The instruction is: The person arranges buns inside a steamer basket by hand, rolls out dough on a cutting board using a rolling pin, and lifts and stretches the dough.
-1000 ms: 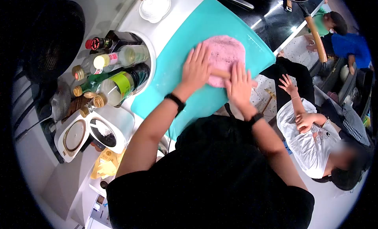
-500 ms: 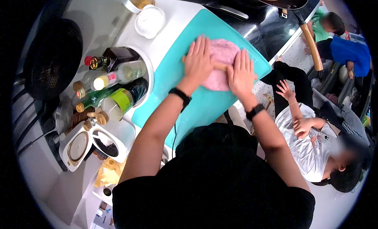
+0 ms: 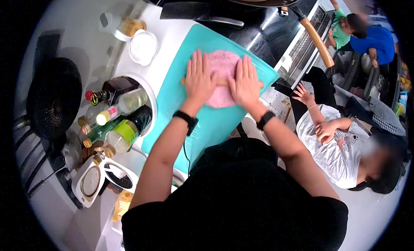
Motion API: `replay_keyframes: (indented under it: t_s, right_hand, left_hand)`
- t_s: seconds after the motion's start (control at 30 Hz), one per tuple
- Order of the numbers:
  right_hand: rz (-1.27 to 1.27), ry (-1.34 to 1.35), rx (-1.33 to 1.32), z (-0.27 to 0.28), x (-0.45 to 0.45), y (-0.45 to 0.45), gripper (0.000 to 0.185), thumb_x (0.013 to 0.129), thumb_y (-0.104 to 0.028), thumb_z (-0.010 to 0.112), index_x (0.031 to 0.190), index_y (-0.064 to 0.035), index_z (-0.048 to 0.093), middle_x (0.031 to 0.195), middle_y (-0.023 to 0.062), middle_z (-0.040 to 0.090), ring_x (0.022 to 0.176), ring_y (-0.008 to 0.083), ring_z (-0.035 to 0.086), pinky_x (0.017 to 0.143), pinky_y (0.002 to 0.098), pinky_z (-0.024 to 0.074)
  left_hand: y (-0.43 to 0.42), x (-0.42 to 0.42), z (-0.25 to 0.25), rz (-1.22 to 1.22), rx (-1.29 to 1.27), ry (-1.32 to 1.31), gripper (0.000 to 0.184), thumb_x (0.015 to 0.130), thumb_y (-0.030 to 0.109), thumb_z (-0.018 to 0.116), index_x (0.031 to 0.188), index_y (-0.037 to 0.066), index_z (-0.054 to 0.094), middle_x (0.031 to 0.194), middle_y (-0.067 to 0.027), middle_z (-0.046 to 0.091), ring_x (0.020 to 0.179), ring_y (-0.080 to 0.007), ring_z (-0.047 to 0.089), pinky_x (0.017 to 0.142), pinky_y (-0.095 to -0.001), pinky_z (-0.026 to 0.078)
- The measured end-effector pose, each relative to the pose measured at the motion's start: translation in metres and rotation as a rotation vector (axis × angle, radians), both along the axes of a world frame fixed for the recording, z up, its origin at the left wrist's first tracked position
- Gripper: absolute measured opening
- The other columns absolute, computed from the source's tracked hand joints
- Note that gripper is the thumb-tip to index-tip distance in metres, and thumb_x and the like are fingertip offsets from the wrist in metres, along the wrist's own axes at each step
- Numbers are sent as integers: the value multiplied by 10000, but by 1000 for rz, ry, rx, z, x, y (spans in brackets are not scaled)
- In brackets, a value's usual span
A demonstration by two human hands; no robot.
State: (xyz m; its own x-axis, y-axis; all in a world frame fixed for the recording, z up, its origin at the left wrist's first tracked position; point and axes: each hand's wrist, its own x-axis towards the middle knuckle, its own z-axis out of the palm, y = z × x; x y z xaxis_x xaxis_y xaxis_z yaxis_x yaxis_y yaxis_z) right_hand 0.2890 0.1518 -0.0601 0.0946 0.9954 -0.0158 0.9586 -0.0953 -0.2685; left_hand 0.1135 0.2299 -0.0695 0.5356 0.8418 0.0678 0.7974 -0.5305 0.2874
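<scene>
A flattened round of pink dough lies on a turquoise mat. Across it runs a thin wooden rolling pin, its ends showing beyond my hands. My left hand rests flat on the left part of the pin, fingers stretched forward over the dough's left edge. On the right part lies my right hand, also flat, with fingers extended over the dough's right edge. My thumbs point toward each other above the dough. The palms hide much of the pin.
A cleaver and a pan with a wooden handle are beyond the mat. At left stand bottles in a white round holder, a white lid and an open seasoning box. A seated person is close at right; others are behind.
The camera view has shifted and turned slightly, so the mat and dough appear farther left and lower. Both my hands remain flat on the rolling pin over the dough.
</scene>
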Motion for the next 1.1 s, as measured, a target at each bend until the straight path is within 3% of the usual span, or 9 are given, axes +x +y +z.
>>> replay_keyframes:
  t_s: [0.27, 0.43, 0.5, 0.63, 0.73, 0.8, 0.9, 1.0, 1.1]
  right_hand:
    - [111, 153, -26, 21, 1, -62, 626, 982, -285, 519, 1480, 68, 381, 1548, 240, 366, 1425, 374, 381, 1184, 464, 310]
    - [114, 67, -184, 46, 6, -57, 256, 845, -82, 598, 1095, -59, 548, 1209, 144, 590, 1176, 319, 572, 991, 471, 436]
    - [114, 95, -204, 56, 9, -72, 244, 832, -89, 604, 1066, -65, 539, 1126, 135, 619, 1080, 327, 615, 932, 480, 462]
    - [125, 240, -231, 80, 29, -132, 279, 794, -124, 629, 1054, -78, 542, 912, 153, 665, 822, 382, 673, 758, 505, 516]
    - [122, 268, -211, 84, 54, -180, 277, 782, -155, 646, 1026, -65, 549, 836, 179, 648, 789, 409, 659, 685, 521, 521]
    - [-119, 380, -112, 93, 64, -204, 220, 793, -133, 628, 979, -48, 544, 755, 202, 613, 760, 401, 661, 652, 480, 512]
    - [-372, 563, 21, 104, 73, -213, 178, 808, -106, 596, 944, -19, 521, 693, 202, 553, 645, 355, 609, 613, 421, 485]
    - [-412, 574, 227, 101, 75, -201, 160, 811, -92, 585, 896, 0, 485, 676, 166, 483, 590, 268, 441, 600, 376, 458]
    - [-271, 400, 185, 102, 70, -179, 218, 873, -174, 651, 962, -19, 525, 732, 203, 582, 652, 381, 595, 633, 427, 495]
  left_hand:
    - [16, -5, 13, -57, -251, -32, 913, 877, 321, 716, 1551, -68, 239, 1576, -299, 324, 1496, -431, 261, 1224, -508, 223]
    - [66, 35, 31, -199, -393, 43, 897, 788, 379, 805, 1470, -45, 405, 1487, -290, 447, 1359, -451, 454, 1131, -484, 389]
    - [64, 42, 38, -172, -513, 75, 759, 734, 386, 843, 1313, -27, 579, 1352, -250, 590, 1185, -416, 604, 1000, -479, 502]
    - [57, 39, 37, -272, -461, 249, 592, 711, 364, 854, 1183, 48, 685, 1205, -187, 688, 1057, -383, 669, 870, -474, 555]
    - [52, 30, 106, -324, -478, 172, 431, 762, 299, 805, 1148, 126, 722, 1123, -147, 722, 1060, -357, 666, 890, -457, 541]
    - [40, 16, 149, -391, -480, -30, 384, 747, 227, 791, 1125, 193, 734, 1049, -104, 730, 998, -350, 680, 802, -467, 555]
    - [-7, -15, 207, -470, -146, -147, 361, 734, 138, 756, 1090, 196, 742, 1040, -77, 722, 1004, -310, 672, 785, -463, 556]
    - [-54, -46, 192, -467, -16, -150, 376, 717, 96, 736, 1086, 169, 732, 1104, -54, 700, 1080, -277, 636, 865, -450, 540]
    - [-114, -77, 121, -399, -14, -187, 500, 776, 92, 729, 1269, 129, 657, 1326, -91, 624, 1261, -292, 559, 1024, -444, 478]
